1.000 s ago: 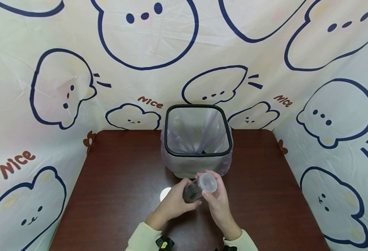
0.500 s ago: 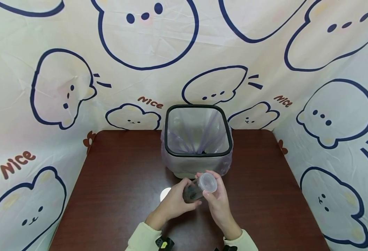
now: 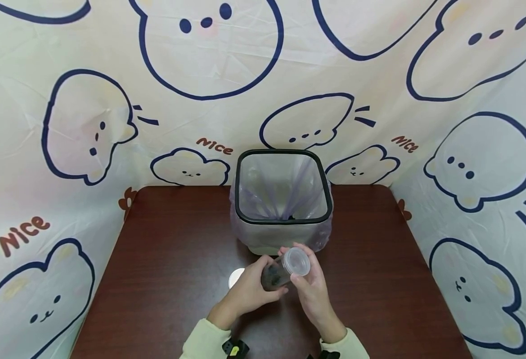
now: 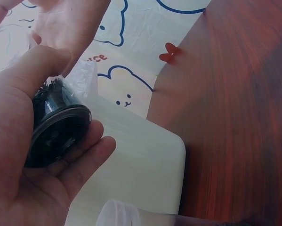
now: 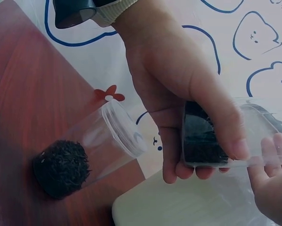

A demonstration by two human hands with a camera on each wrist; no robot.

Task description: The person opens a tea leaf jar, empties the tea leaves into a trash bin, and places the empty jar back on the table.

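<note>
Cartoon-printed cloth rose behind a brown table. At the frame's lower centre, below the lined bin, your left hand gripped a clear jar and your right hand held its capped end; its dark contents looked leafy, though blurred.

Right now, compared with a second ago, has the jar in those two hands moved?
No, not visibly: in the head view, the held jar keeps its place and tilt at the near side of the bin.
</note>
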